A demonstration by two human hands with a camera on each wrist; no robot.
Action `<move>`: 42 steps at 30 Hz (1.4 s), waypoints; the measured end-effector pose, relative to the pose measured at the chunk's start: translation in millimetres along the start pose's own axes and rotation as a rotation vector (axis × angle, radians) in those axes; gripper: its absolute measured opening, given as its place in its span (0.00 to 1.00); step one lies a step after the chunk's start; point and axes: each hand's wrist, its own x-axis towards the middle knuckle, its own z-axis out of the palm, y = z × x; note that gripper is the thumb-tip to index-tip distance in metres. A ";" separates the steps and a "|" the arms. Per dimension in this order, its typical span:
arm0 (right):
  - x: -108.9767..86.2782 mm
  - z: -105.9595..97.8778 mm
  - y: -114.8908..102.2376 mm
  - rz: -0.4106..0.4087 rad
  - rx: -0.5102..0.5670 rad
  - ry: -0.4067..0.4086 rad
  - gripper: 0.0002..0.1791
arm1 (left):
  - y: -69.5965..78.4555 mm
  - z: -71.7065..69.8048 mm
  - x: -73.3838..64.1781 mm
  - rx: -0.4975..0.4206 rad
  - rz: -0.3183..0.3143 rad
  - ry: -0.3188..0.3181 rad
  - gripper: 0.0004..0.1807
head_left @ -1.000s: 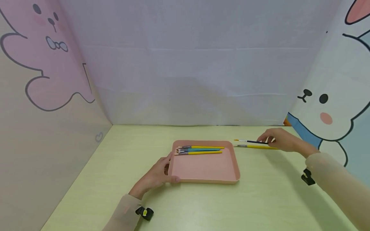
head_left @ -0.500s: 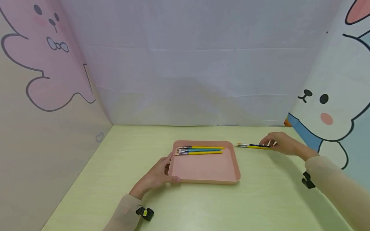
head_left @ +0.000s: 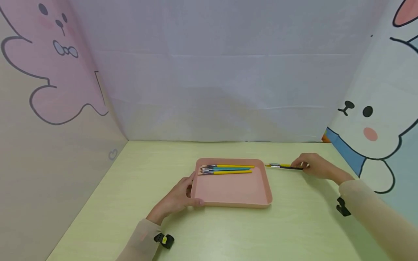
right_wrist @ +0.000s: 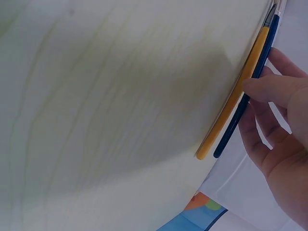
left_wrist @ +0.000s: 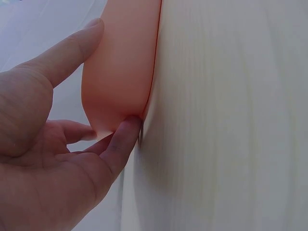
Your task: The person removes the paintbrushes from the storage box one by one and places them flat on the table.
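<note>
- Fingers (left_wrist: 126,142) of my left hand (head_left: 174,198) curl round the near left corner of the pink tray (head_left: 230,190), its thumb along the near wall; a careless tug there, I judge, could swing the tray.
- Teal brushes (head_left: 230,169) and yellow brushes (head_left: 233,172) lie inside, toward the tray's far side; I expect them to roll if a lift at that corner tilts it.
- Right of the tray, over the desk (head_left: 241,232), my right hand (head_left: 315,166) pinches a dark blue brush (right_wrist: 232,126).
- Just beside it lies a loose yellow brush (right_wrist: 224,114); I cannot tell whether the thumb also presses that handle. Slim, close handles could make me drag both, or let the dark one slip.
- Both tips point at the tray's right wall, so pushing leftward too low could bend the bristles.
</note>
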 end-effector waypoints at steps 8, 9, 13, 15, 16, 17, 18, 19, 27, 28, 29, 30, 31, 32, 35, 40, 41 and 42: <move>1.2 2.5 1.6 0.020 -0.056 0.005 0.24 | -0.5 -0.3 0.1 -0.008 0.011 -0.007 0.64; 0.7 2.5 1.3 0.018 -0.060 0.009 0.24 | -0.7 -0.3 0.1 -0.009 0.010 -0.007 0.64; -1.7 3.4 0.2 0.014 -0.073 0.023 0.23 | -1.8 0.2 0.5 -0.001 0.007 -0.002 0.64; -2.4 4.5 0.0 0.022 -0.074 0.030 0.23 | -2.4 0.3 0.7 0.005 0.005 0.001 0.64; -2.6 5.1 0.6 0.020 -0.074 0.033 0.23 | -2.6 0.4 0.9 0.009 0.004 0.003 0.64; -2.8 5.7 0.9 0.014 -0.073 0.039 0.23 | -2.7 0.5 1.0 0.012 0.003 0.004 0.64; -2.9 6.5 1.3 0.017 -0.074 0.045 0.22 | -2.8 0.5 1.0 0.012 0.002 0.005 0.64; -3.0 7.2 2.0 0.013 -0.074 0.050 0.22 | -2.8 0.6 1.1 0.013 0.000 0.006 0.64; -2.3 12.2 5.0 0.006 -0.079 0.070 0.21 | -2.4 0.4 0.7 0.005 -0.003 0.005 0.65; -2.3 12.7 4.9 0.003 -0.080 0.072 0.21 | -2.6 0.2 0.6 0.003 -0.004 0.004 0.65; -2.2 13.1 4.6 0.000 -0.082 0.074 0.21 | -2.9 0.1 0.6 -0.001 -0.004 0.002 0.65; -2.2 13.5 4.3 -0.001 -0.084 0.076 0.22 | -3.3 0.0 0.8 -0.005 -0.005 0.000 0.65; -2.3 13.8 4.0 -0.003 -0.087 0.078 0.22 | -3.6 -0.2 0.9 -0.008 -0.007 -0.002 0.65; -2.3 14.1 3.7 -0.005 -0.090 0.080 0.22 | -3.9 -0.4 0.8 -0.010 -0.008 -0.004 0.65; -2.1 14.5 3.1 -0.003 -0.096 0.081 0.22 | -4.3 -0.9 0.6 -0.012 -0.004 -0.008 0.65; -1.7 14.5 2.0 0.002 -0.102 0.086 0.23 | -3.9 -1.2 0.3 -0.018 0.004 -0.012 0.64; -1.6 14.4 1.8 0.002 -0.103 0.086 0.23 | -3.7 -1.1 0.3 -0.020 0.004 -0.011 0.64; -1.6 14.2 1.5 0.003 -0.104 0.087 0.23 | -3.6 -1.1 0.2 -0.022 0.005 -0.012 0.64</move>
